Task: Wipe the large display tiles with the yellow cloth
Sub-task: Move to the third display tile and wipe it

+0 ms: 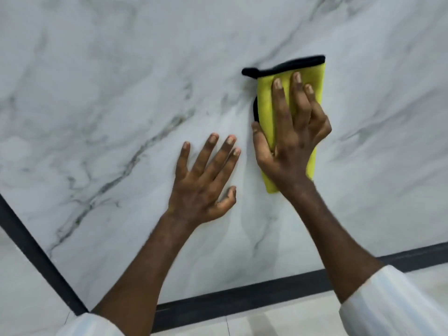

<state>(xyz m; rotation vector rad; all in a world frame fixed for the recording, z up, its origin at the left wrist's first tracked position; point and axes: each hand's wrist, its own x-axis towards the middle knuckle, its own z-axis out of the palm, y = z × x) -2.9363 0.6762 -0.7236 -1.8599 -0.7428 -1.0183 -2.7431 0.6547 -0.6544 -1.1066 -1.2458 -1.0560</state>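
**Display tile** [121, 93]: large slab, white with grey marble veining, filling most of the view. Runs well beyond both hands on every side, with the widest open stretch up and to the left.

**Black frame** [242, 297]: dark strip along the tile's lower edge, with a second strip down its left edge. The two meet at the lower left corner.

**Floor** [291, 318]: pale tiling below the frame.

**White sleeves** [392, 301]: pushed back on both forearms.

**Left hand** [206, 180]: bare, fingers spread and straight, palm flat on the tile. Holds nothing. Lies just left of the cloth and lower, apart from it. Probably a brace only.

**Right hand** [293, 139]: fingers straight and pressed flat onto the cloth, thumb laid along the cloth's left edge. The only hand on the cloth, so likely the one to carry the stroke.

**Yellow cloth** [265, 98]: folded into a long pad, pinned between right palm and tile. Long axis roughly in line with the right forearm, top end past the fingertips, bottom end beside the wrist.

**Black edging** [291, 63]: trim along the cloth's top end.

**Writing, brands, labels:** none readable anywhere.
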